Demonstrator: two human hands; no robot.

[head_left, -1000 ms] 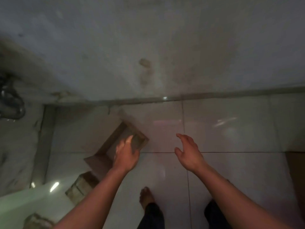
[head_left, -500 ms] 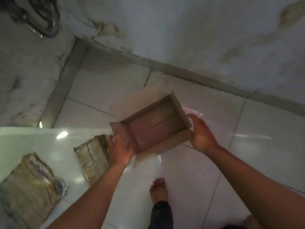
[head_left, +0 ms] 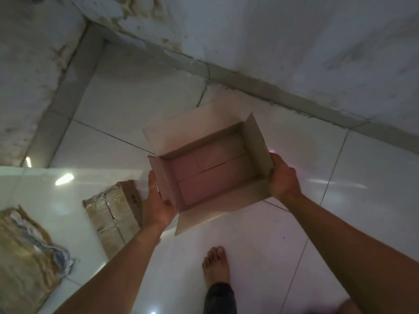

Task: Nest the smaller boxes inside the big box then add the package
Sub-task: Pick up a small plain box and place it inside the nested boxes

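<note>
Hands grip the open, empty brown cardboard box above the white tiled floor, left hand clasping its left end wall, right hand its right end, while a tape-wrapped brown parcel lies left of the box and a crumpled tan wrapped bundle farther left.
</note>
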